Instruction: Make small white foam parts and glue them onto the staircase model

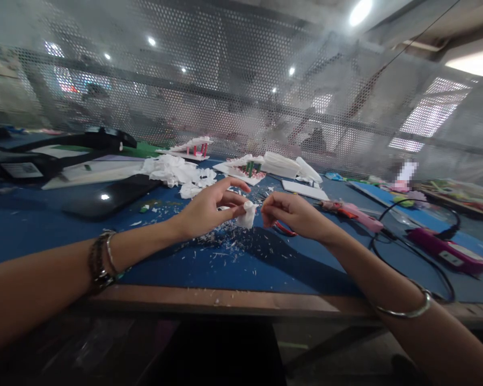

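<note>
My left hand [209,210] pinches a small crumpled white piece [246,216], perhaps tissue, between thumb and fingertips above the blue table. Just to the right, my right hand [295,215] is closed with its fingertips pressed together close to that piece; whatever they may hold is too small or hidden to name. Beneath the right hand shows the curved red handle [285,230] of a tool, partly covered by the hand. Small white shavings [229,241] are scattered on the table under both hands.
Beyond my hands lie crumpled white tissue [173,169] and white models with red posts [196,149] and green posts [251,168]. A black phone-like slab [112,197] is on the left. To the right are a pink glue gun [360,216], a black cable and a purple power strip [451,251].
</note>
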Motion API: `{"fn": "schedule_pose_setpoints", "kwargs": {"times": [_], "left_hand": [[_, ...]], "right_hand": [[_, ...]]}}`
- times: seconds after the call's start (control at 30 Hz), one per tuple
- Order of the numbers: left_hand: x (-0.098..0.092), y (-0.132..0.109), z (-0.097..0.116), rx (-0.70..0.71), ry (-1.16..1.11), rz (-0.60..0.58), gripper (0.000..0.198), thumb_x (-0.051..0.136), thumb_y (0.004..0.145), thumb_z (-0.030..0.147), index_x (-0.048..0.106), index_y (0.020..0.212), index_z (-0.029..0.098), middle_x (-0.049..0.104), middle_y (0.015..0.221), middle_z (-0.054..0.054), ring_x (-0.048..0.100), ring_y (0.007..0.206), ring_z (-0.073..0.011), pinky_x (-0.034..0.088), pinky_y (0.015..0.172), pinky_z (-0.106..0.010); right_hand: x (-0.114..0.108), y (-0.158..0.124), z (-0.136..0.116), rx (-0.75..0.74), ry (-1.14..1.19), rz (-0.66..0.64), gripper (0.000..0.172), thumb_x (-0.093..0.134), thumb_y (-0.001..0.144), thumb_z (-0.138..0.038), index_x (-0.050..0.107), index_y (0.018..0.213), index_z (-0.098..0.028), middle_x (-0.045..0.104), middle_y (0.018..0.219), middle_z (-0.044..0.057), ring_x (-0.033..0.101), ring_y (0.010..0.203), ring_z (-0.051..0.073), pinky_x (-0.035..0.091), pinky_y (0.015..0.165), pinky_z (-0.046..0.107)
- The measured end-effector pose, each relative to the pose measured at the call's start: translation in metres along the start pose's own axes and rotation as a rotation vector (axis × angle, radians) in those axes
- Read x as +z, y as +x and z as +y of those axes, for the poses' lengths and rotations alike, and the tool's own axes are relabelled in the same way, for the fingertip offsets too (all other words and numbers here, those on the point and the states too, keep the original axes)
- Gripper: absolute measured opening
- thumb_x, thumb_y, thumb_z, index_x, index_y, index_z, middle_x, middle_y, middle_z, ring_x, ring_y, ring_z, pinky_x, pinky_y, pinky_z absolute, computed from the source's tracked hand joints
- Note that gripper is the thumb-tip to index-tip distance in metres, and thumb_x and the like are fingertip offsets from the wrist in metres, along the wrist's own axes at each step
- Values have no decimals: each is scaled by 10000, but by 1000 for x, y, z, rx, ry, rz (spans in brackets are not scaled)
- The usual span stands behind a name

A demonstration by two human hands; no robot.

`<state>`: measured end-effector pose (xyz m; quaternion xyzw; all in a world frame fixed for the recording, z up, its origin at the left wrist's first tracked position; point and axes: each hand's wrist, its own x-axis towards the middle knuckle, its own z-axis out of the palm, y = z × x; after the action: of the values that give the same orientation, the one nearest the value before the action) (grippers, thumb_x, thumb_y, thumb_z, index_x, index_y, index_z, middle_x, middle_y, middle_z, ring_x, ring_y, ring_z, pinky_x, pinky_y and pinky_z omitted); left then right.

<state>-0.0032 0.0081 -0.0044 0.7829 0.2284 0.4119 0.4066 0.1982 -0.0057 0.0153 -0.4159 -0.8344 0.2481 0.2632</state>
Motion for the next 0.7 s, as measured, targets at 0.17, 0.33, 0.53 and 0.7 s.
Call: {"fn": "schedule_pose_setpoints", "kwargs": {"times": [0.17,0.33,0.53,0.7], "left_hand": [[0,1,3,-113,-240,-49,309,583,697,199,437,968,167,648,742,-18,593,678,-120,433,631,-214],[1,0,6,-137,-325,-127,367,596,679,169,441,1012,164,622,687,13,568,632,-102,413,599,-195],[3,0,5,-134,-363,-136,434,567,731,203,387,1123,161,634,752,-23,589,716,-132,425,617,-215],[2,-2,3,-102,-431,-201,468,546,764,220,329,1174,159,623,747,-31,594,723,-139,431,609,-212]], "right_hand": [[3,-1,2,79,76,29,39,513,726,-165,499,690,-164,626,648,13,605,617,98,483,620,246],[3,-2,-5,-10,-6,147,135,444,798,-254,446,687,-177,626,580,10,598,532,92,473,541,220],[4,-3,-9,-36,-110,183,321,311,859,-310,383,571,-189,555,449,-13,517,388,64,417,456,195],[6,-1,-4,-78,6,226,131,477,775,-247,392,691,-193,582,562,-14,564,518,85,440,508,209]]}}
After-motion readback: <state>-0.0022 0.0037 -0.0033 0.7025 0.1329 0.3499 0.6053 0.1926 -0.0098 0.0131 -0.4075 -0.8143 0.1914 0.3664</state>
